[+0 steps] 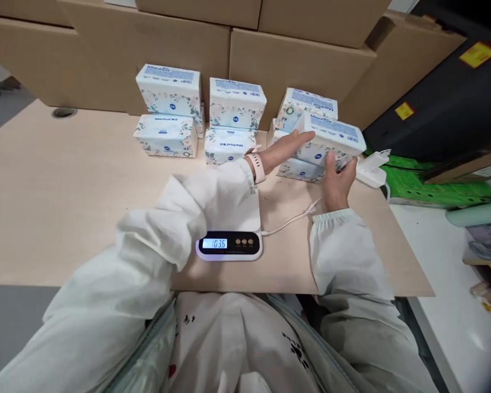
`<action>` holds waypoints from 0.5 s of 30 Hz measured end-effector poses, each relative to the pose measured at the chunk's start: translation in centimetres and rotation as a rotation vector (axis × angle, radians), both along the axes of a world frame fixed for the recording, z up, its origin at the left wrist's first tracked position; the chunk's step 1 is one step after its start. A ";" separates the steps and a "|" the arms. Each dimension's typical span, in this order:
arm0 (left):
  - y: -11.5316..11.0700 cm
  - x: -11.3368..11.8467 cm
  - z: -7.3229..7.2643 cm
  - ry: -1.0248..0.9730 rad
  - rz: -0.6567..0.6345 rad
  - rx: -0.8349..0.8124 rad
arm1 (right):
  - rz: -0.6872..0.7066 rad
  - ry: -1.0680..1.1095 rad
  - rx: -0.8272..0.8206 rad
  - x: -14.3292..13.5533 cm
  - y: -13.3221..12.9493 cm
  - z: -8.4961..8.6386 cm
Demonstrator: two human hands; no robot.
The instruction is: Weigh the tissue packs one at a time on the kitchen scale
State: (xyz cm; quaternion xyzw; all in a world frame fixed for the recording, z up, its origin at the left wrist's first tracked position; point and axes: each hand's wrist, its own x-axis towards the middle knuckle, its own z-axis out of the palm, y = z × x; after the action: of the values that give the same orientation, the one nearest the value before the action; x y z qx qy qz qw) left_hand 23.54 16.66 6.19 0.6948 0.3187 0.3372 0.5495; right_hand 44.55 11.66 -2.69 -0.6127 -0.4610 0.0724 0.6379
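Note:
A white tissue pack [331,141] with a floral print sits slightly tilted on top of another tissue pack [300,170] at the right of the table. My left hand [288,148], with a pink watch band at its wrist, presses its outstretched fingers against the pack's left end. At the front right lower corner, my right hand [339,183] grips the same pack with thumb and fingers. Beneath my left forearm lies a white digital scale [245,210], its display lit and reading about 103.6. The sleeve covers part of the scale.
More tissue packs stand stacked at the left [167,90] and middle [237,103] of the wooden table [65,218]. Cardboard boxes [180,43] line the back. A white cable [290,221] runs from the scale towards a white power strip [371,173] at the right.

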 end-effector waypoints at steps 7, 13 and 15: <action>-2.7 -16.2 5.0 -0.118 0.426 0.169 | -0.086 0.099 0.315 -2.7 -4.9 5.7; 0.9 -33.2 -1.6 -0.094 1.059 0.179 | 0.779 0.389 -0.131 -15.4 -5.7 11.3; 1.5 -36.0 -4.8 -0.086 0.995 0.246 | 0.994 0.418 -0.352 -20.2 -3.5 11.2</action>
State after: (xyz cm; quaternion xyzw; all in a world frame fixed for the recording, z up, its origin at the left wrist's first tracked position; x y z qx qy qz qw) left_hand -12.46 18.12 1.37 0.5041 0.5457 0.6212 0.2493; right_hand 24.35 8.21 8.54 -0.3916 -0.5389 0.5596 0.4931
